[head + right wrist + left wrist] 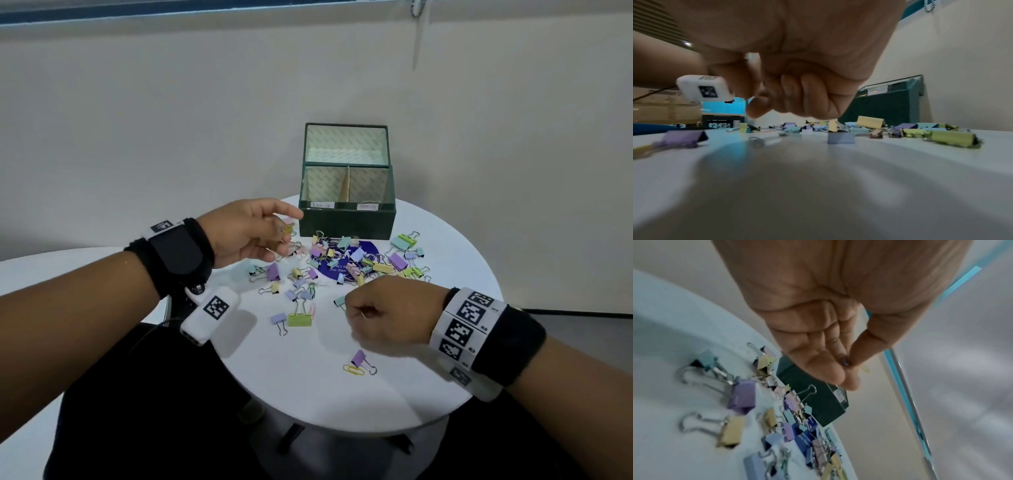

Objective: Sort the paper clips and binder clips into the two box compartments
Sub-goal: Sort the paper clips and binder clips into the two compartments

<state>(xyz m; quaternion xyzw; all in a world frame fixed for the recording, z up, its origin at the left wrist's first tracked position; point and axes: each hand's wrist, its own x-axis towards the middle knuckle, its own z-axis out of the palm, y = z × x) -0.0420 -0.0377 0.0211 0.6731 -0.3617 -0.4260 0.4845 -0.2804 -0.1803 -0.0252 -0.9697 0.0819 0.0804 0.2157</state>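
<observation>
Your left hand (251,233) pinches a yellow paper clip (865,369) near the green box (346,219). Your right hand (387,313) hovers curled above the tabletop (308,387); whether it holds anything cannot be told.

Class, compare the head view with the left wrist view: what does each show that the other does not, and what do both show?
Only the head view: the right hand, fingers curled, and both compartments inside the open green box. Only the left wrist view: the left hand's palm side, thumb and fingers pinching a yellow paper clip. Both: binder clips scattered on the white table.
</observation>
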